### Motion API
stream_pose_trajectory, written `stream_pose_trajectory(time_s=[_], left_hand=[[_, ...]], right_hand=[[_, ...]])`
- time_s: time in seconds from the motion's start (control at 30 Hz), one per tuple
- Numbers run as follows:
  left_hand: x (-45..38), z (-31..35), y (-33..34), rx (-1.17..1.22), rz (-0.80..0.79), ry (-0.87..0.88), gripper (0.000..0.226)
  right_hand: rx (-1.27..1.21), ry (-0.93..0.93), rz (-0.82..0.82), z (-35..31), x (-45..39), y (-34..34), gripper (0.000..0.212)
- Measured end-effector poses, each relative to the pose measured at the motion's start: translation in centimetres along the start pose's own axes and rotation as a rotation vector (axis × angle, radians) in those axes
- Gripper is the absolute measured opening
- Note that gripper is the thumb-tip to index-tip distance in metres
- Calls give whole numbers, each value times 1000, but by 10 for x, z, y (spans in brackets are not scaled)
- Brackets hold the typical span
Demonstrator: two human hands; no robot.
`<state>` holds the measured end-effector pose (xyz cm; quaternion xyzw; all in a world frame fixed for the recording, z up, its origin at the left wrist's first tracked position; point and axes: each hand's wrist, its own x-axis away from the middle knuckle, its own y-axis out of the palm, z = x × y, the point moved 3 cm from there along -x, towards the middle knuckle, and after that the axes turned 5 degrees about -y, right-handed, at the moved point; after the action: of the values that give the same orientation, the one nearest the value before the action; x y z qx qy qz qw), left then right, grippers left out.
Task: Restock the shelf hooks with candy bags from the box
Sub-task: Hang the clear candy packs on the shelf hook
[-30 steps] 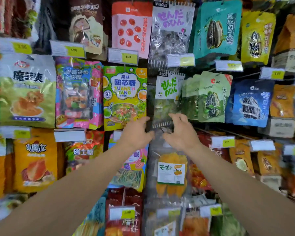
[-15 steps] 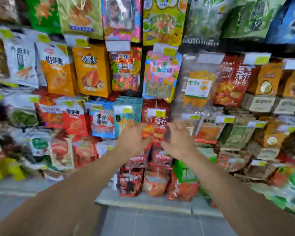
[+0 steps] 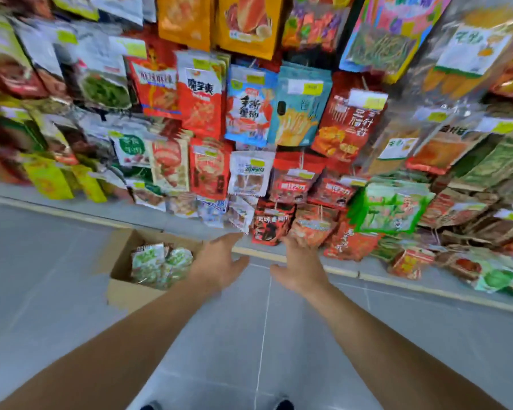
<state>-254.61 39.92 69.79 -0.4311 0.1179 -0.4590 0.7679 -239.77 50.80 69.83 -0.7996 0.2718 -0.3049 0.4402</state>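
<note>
left hand (image 3: pixel 219 263): fingers spread, holding nothing, centre frame over box edge
right hand (image 3: pixel 299 266): fingers spread, holding nothing, just right of it
cardboard box (image 3: pixel 122 288): on floor, left of centre
candy bags (image 3: pixel 160 263): green-white, inside box
shelf hooks: upper frame, behind hanging snack packs (image 3: pixel 249 108), blurred

Both bare arms are stretched out forward and down from the bottom corners of the view; they are drawn closer together toward the wrists; the left hand (image 3: pixel 216 263) is held with its fingers straight and a little spread, and nothing is held in it; the right hand (image 3: pixel 298 266) is held just beside it, apart from it, with fingers relaxed and thumb pointed inward; nothing is held in it either.
</note>
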Motion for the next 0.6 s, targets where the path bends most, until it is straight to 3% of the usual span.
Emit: stream_pose_trajectory(time_s=[0.17,0.4,0.6], left_hand=[[6,-109,-32,-26,-101,-48,54],[-8,-245,-79,-12,-152,-187,52],[-50,-324,-98,-49,-201,-322,56]], right_hand=[[-16,92,-106,-79,-7,85,70],[4,80,-268,-179,-47,176,69],[16,65,-376,-216,-103,228,57]])
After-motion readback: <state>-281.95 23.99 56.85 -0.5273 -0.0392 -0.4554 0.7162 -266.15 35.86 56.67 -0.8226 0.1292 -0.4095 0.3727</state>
